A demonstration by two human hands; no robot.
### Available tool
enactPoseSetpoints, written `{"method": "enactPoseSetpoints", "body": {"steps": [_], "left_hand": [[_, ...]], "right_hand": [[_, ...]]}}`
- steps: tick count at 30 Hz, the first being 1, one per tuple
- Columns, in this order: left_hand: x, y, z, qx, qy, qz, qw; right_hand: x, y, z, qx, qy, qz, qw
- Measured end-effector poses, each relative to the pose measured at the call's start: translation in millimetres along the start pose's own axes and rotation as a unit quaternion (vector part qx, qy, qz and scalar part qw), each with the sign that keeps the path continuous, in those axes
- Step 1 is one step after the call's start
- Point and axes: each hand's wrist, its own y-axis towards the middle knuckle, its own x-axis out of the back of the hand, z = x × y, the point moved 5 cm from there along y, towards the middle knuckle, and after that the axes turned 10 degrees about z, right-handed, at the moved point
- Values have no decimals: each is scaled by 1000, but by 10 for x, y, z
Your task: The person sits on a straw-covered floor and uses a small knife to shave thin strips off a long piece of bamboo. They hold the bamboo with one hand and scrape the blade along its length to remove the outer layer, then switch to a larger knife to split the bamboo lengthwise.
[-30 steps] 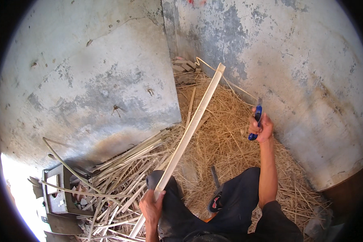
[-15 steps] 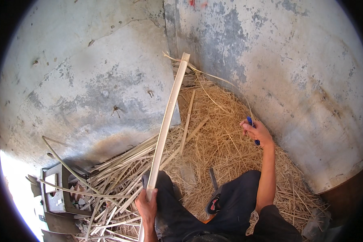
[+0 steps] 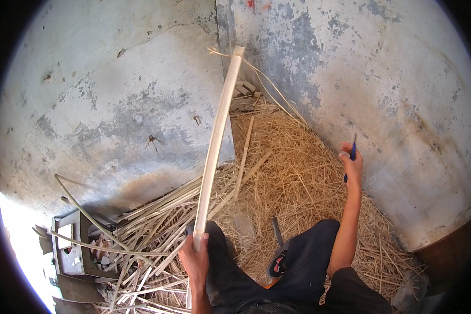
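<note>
My left hand [image 3: 194, 260] grips the near end of a long pale cane strip [image 3: 216, 142], which stands up and leans toward the wall corner, a thin peeled sliver curling off its far tip. My right hand [image 3: 351, 161] is raised to the right, shut on a small blue-handled knife [image 3: 352, 155]. My dark-trousered legs [image 3: 277, 272] are folded on the floor between the two hands.
A thick pile of straw-like shavings [image 3: 293, 183] fills the corner. Several split cane strips [image 3: 152, 238] lie at the left. A grey metal box [image 3: 70, 251] sits at the lower left. A dark blade [image 3: 276, 231] lies by my knee. Stained concrete walls [image 3: 115, 104] enclose the spot.
The cane strip has swung from leaning right to nearly upright, toward the wall corner. My right hand with the knife moved out to the right, away from the strip.
</note>
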Motion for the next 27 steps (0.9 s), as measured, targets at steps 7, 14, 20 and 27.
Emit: {"method": "enactPoseSetpoints", "body": {"steps": [7,14,20,27], "left_hand": [[136,116,-6,8,-36,-26,999],[117,182,-224,-21,-44,-12,999],[-24,164,-755,-37,-118,43,991],[-85,25,-1114,-97,-104,100,985]], "right_hand": [[274,-128,-171,-9,486,-89,869],[-278,-798,569,105,275,8,956],[-963,-1705,1190,351,-47,145,924],[-1441,-2127,1453,429,-105,268,856]]}}
